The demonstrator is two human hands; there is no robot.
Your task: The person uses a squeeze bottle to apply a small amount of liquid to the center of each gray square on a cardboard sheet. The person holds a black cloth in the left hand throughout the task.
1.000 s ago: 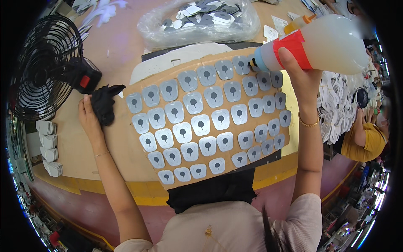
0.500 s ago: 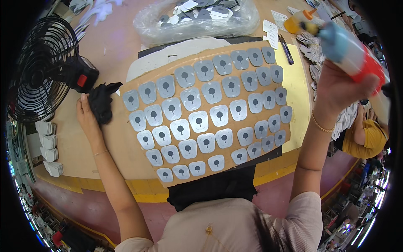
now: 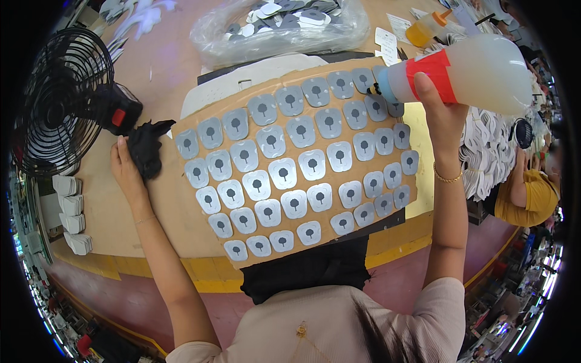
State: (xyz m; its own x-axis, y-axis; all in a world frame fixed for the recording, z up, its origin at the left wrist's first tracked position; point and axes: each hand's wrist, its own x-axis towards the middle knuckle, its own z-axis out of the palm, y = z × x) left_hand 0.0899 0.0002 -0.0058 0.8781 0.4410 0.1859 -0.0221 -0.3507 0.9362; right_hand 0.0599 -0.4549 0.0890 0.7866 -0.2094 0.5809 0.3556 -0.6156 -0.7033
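Observation:
My right hand [image 3: 437, 115] is wrapped round a large translucent squeeze bottle [image 3: 487, 72] with a red band, a light blue collar and a dark nozzle. The bottle lies tipped on its side in the air, its nozzle over the far right patches of a brown cardboard sheet [image 3: 330, 233]. Rows of grey rounded patches [image 3: 282, 173], each with a dark tree shape, lie on the sheet; the bottle hides a few. On the table at the left, my left hand [image 3: 126, 169] lies with its fingers stretched out beside a crumpled black cloth [image 3: 145, 151].
A black fan [image 3: 60, 103] stands at the left, with stacks of white pieces [image 3: 72, 212] nearer me. Behind the sheet is a clear plastic bag [image 3: 212, 36] of loose patches. An orange-capped bottle [image 3: 423, 30] and white strips [image 3: 487, 151] are at the right, near a person in yellow [image 3: 526, 196].
My right hand has brought the squeeze bottle left, tipping its nozzle over the sheet's far right corner. The sheet has shifted slightly left. My left hand has stayed in place.

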